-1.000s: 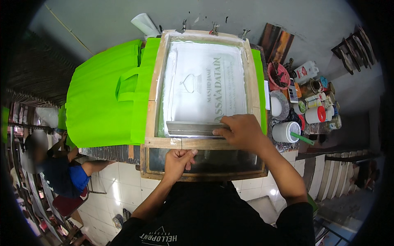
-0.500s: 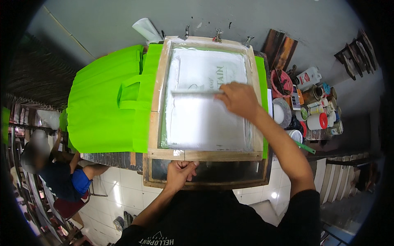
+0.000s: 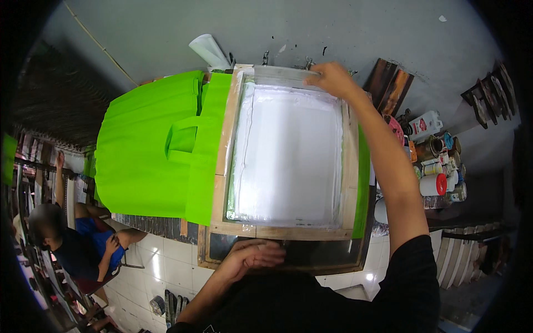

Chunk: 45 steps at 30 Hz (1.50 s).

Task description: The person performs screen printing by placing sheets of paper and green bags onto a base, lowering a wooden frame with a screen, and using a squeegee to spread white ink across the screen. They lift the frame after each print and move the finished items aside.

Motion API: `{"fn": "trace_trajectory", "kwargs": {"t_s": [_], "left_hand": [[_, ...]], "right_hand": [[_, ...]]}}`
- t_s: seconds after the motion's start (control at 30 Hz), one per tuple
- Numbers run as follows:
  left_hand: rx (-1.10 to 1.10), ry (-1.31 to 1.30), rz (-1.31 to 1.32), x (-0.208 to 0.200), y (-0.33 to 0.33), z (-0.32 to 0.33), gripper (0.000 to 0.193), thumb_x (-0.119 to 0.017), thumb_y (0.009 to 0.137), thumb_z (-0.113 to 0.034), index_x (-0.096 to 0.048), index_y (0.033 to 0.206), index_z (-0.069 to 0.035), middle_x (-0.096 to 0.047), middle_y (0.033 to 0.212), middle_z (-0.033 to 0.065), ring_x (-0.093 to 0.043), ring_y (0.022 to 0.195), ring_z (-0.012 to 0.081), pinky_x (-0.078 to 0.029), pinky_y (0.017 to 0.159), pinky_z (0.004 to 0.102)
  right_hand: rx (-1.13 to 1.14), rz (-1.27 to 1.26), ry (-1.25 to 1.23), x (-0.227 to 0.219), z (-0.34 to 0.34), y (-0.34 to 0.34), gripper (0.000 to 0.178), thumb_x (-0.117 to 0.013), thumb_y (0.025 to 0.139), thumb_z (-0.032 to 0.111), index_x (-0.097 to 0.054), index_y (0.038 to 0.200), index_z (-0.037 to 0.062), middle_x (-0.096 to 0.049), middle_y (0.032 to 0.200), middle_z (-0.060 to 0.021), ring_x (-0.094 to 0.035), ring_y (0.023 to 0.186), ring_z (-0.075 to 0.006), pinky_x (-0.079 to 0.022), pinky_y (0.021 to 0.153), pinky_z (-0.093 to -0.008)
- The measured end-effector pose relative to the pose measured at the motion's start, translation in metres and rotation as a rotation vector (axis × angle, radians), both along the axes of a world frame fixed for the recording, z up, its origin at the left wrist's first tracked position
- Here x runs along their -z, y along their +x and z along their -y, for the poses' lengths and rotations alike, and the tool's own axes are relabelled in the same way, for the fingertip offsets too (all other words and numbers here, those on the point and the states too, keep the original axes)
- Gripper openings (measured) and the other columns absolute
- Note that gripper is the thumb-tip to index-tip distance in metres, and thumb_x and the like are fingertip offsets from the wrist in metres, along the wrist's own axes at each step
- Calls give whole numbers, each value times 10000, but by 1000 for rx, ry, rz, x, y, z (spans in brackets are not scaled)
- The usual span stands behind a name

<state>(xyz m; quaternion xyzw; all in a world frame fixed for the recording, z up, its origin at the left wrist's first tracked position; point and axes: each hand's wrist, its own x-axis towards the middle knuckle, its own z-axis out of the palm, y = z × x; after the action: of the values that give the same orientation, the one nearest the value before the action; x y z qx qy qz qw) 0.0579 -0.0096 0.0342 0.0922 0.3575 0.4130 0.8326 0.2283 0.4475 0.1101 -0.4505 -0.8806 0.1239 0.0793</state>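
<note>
My right hand [image 3: 332, 80] reaches to the far end of a wooden screen-printing frame [image 3: 222, 155]. Its fingers grip the right end of a long, straight squeegee [image 3: 277, 74], which lies crosswise near the far rail. White ink coats the mesh [image 3: 290, 158], and thicker ridges run along its left side. My left hand [image 3: 252, 258] hovers by the frame's near rail, holding nothing; its fingers are stretched out and slightly blurred. Bright green cloth bags [image 3: 147, 150] lie to the left, one with a handle opening. A green edge [image 3: 362, 188] of cloth shows along the frame's right side.
Tubs and jars [image 3: 433, 185], a white jug [image 3: 426, 125] and a pink basin [image 3: 393, 129] crowd the right side. Metal clamps stand at the far rail. A white roll [image 3: 209, 51] leans at the back wall. Another person [image 3: 78, 250] sits at the lower left.
My right hand has carried the squeegee from mid-screen to the far end. The dark lettering on the mesh is now covered white. My left hand has let go of the near rail, fingers straightened.
</note>
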Motion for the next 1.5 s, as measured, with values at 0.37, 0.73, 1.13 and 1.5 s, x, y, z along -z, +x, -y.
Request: {"fn": "trace_trajectory", "kwargs": {"t_s": [0.37,0.73,1.13,1.5], "left_hand": [[-479,1444,-1831,-47,-67,-317,385,-744,867,-234,-688,1169,-3,-719,1128,190,-688,956,376,-489,959,469],[80,965,-1793,-45,-67,-310,395,-775,850,-340,-762,1027,13,-730,950,238,-708,855,395,-544,806,436],[111,1009,-1767,-47,-49,-188,311,-775,863,-274,-762,977,15,-727,921,215,-693,836,384,-539,781,427],[90,1087,-1742,-48,-28,-62,153,-795,809,-128,-730,879,-9,-723,853,115,-649,781,328,-511,799,421]], "right_hand": [[87,-12,396,42,39,-13,692,-682,805,689,-740,1035,39,-747,853,-161,-732,792,-340,-563,710,-455],[96,32,312,40,94,5,650,-688,799,676,-746,886,35,-736,820,-171,-726,774,-331,-554,684,-461],[79,-4,229,43,216,25,561,-699,820,623,-671,770,64,-691,758,-124,-692,734,-327,-533,637,-468],[20,-17,250,53,337,49,408,-806,722,459,-632,804,99,-611,746,-44,-631,731,-234,-470,606,-391]]}}
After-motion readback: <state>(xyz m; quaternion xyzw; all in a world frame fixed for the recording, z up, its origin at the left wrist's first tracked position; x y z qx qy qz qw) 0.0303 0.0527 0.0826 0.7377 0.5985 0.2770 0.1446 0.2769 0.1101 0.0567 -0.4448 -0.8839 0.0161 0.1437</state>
